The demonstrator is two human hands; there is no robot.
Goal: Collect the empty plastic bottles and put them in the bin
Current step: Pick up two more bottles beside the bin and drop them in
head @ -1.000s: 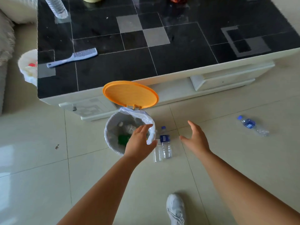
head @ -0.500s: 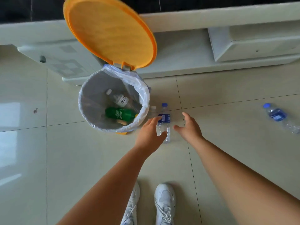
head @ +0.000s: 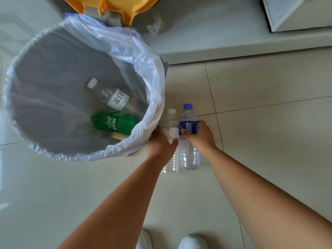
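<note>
At the bottom edge of the frame we are standing in white shoes [head: 193, 242] on pale floor tiles [head: 269, 123], both bare forearms reaching up toward the centre. Item one: our left hand [head: 160, 144], just below centre, is wrapping around the white-capped bottle [head: 170, 130], thumb on its label and fingers tucked behind on the bin side; the grip appears to be closing on it, though we cannot tell how firmly. Item two: our right hand [head: 199, 135] is curling over the blue-capped bottle [head: 187, 123], thumb pressing the dark blue label and fingers bending round the far side. Both bottles are lying side by side on the floor, touching, caps pointing toward the top of the frame, just beside the right rim of the bin [head: 156, 97]. Item three: the bin is filling the left and upper left, lined with a pale bag, its orange lid [head: 115, 4] standing open at the top edge. Inside are lying a clear labelled bottle [head: 115, 99] and a green bottle [head: 115, 122]. We are judging the step as pick-up: next we are needing to lift both bottles clear of the floor and carry them left over the rim.
</note>
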